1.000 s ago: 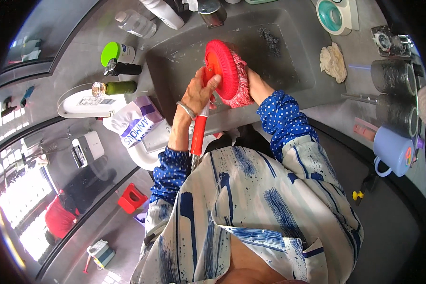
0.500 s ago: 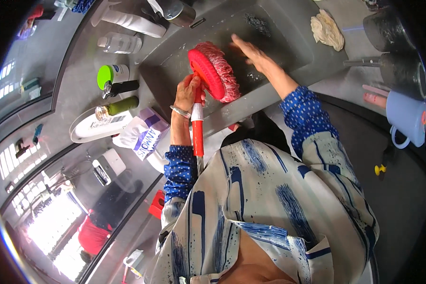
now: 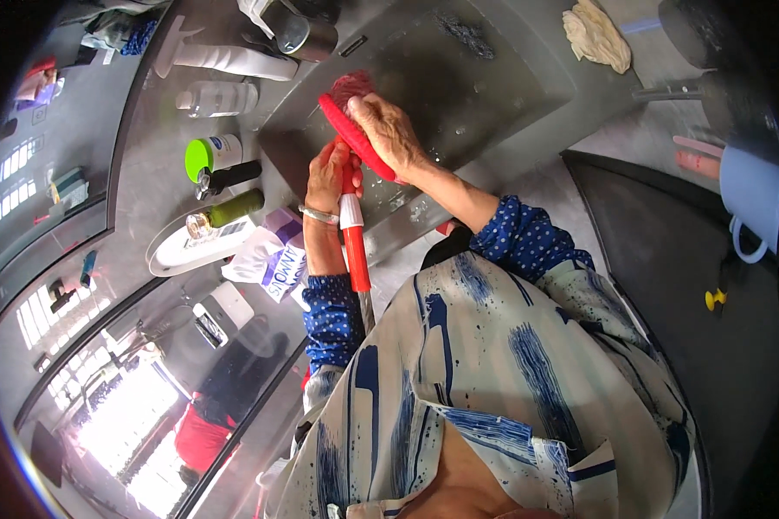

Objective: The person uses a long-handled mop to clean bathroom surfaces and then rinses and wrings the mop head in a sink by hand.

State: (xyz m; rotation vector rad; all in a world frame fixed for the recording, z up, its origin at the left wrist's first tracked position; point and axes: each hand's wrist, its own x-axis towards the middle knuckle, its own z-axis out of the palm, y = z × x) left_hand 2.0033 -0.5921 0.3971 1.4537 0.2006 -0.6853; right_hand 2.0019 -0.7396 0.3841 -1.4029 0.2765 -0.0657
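A red round-headed mop (image 3: 344, 128) with a pink-and-white fringe is held tilted over a grey sink (image 3: 537, 117) with shallow water in it. My left hand (image 3: 325, 183) wraps round its red and white handle, just below the head. Against the fringed side lies my right hand (image 3: 388, 134), closed over the fringe, its fingertips partly hidden. Most of the fringe is covered by this hand. A dark mesh scrubber (image 3: 464, 35) lies at the far side of the basin.
Left of the sink stand a clear bottle (image 3: 220, 99), a green-lidded tub (image 3: 201, 158), a green bottle (image 3: 238, 208) and a white-and-purple packet (image 3: 273, 259). A cream cloth (image 3: 597, 36) rests on the right-hand ledge. Farther right is a light blue mug (image 3: 753, 190).
My right hand has come from open over the basin, leftward onto the mop's fringe. The mop head has shifted slightly left and turned more edge-on.
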